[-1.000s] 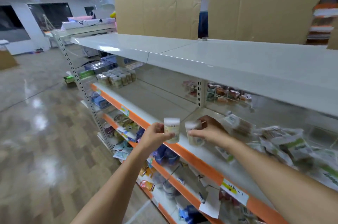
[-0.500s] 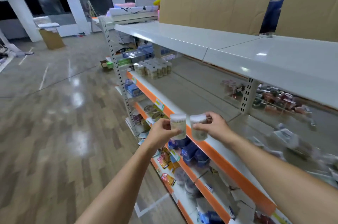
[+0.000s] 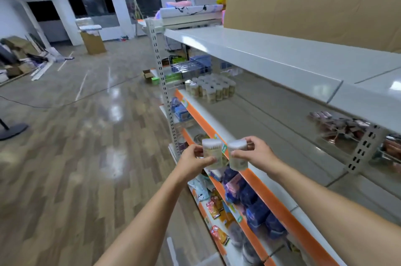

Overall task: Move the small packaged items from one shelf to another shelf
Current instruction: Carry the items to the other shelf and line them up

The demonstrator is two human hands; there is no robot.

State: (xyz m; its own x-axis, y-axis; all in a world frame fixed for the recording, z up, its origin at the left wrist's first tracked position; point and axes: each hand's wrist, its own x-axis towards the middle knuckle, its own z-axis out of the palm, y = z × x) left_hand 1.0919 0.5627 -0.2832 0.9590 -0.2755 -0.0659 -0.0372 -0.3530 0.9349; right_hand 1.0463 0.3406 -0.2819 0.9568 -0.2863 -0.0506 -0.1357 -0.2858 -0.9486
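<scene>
Two blurred tubs: left hand (image 3: 196, 160) grips one (image 3: 212, 152), right hand (image 3: 257, 154) other (image 3: 237, 154); labels unreadable.

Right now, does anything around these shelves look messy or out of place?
Yes. On the lower shelf, the blue packs and orange packets lie heaped and tilted, not in rows, unlike the neat cluster of jars farther along. The jars in the left hand and right hand look intact.
</scene>
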